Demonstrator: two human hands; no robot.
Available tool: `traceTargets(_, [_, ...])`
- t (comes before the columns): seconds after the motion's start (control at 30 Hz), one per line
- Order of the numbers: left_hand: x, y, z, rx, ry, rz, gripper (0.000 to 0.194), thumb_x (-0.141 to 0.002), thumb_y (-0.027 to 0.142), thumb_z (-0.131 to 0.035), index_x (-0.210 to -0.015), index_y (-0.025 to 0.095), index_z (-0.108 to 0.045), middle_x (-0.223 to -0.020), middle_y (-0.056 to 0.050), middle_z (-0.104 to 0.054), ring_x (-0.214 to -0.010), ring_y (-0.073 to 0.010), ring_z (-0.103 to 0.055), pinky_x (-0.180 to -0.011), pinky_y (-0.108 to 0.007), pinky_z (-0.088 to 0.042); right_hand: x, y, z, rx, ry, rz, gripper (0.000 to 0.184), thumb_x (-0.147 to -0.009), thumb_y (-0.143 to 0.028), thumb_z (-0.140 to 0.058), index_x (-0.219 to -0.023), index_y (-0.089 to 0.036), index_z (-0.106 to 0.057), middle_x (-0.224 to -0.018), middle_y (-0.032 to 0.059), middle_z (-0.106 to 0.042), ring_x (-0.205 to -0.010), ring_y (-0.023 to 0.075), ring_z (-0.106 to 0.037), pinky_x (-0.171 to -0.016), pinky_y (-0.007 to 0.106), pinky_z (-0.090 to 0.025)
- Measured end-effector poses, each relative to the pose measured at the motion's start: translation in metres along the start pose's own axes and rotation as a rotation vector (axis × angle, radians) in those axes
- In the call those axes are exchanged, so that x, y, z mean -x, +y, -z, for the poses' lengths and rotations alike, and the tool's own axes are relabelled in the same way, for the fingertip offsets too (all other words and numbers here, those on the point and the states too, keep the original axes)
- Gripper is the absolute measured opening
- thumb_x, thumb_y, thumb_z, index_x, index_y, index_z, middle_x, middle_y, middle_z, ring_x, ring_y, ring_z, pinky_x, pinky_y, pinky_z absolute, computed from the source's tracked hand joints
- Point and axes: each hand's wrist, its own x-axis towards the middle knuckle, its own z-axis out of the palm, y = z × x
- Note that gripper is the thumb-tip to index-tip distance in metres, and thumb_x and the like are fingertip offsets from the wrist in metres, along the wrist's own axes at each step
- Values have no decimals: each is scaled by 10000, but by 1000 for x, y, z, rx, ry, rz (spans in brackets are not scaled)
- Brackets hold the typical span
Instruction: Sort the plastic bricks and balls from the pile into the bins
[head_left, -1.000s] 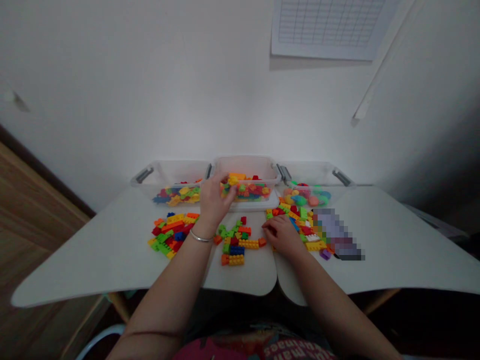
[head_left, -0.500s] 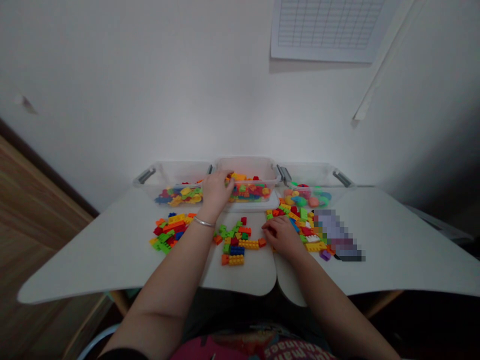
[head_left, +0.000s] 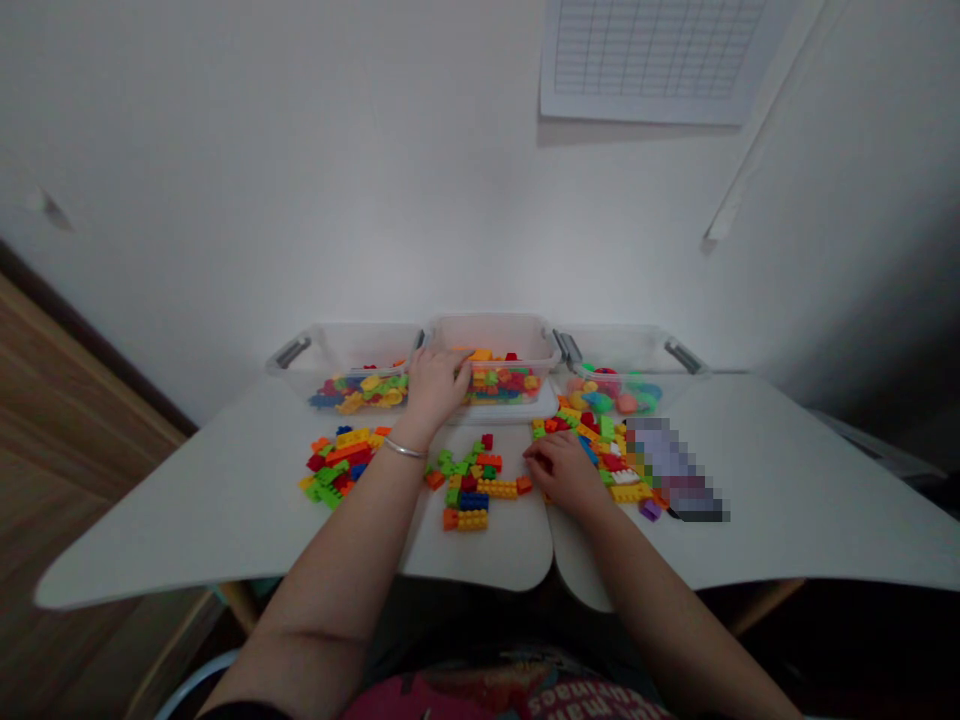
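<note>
Currently the left hand [head_left: 437,388] is curling at the clear plastic bin [head_left: 495,332], any pinch hidden; the right hand [head_left: 562,470] is lying half-curled beside light, stiff toy bricks [head_left: 472,490], best taken by their edges.

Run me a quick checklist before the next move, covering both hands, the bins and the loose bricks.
1. Left hand free of bricks: cannot tell; it sits at the middle bin and its fingertips are hidden.
2. Right hand free of bricks: cannot tell; it is down beside the right brick pile.
3. Middle bin upright on the table: ok.
4. Center brick pile back from the table's near edge: ok.
5. Blurred object right of the right pile identified: cannot tell.
</note>
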Motion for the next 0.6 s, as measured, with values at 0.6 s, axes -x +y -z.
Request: traceTargets(0.6, [55,9,-16,166,-557,-199,295,-901,221,-520,-1119,231,-719,-1131,-63,-729,-1072,-197,-644,-999,-343,-476,0,3,-3,7,19,15,109,-844,-161,-592,-861,-206,-689,-908,49,-702,-944,228,-552,-874,364,-427])
